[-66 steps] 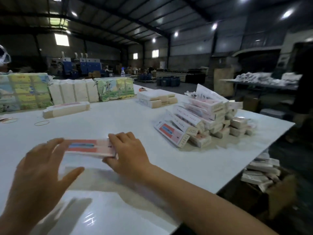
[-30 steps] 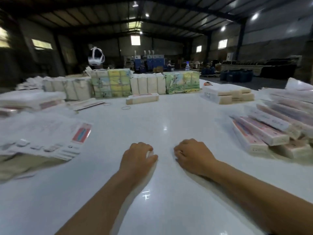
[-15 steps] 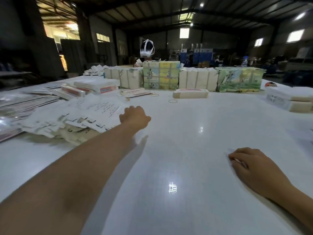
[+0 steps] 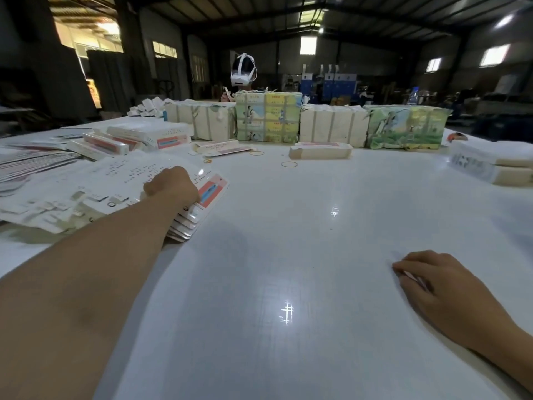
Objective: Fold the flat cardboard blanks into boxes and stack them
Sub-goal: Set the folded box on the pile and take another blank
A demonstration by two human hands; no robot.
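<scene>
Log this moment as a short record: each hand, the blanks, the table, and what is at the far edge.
left hand: reaches onto the blanks, fingers curled on the top one
right hand: rests on the table, fingers loosely curled, holds nothing visible
blanks: fanned flat pile at left
table: white, glossy
far edge: wrapped bundles, one folded box

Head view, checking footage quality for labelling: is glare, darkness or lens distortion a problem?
Head view: small glare spots on the white table, the hall behind dim, straight edges bowed by the wide lens; the left hand on the flat blanks stays readable, their print blurred.
</scene>
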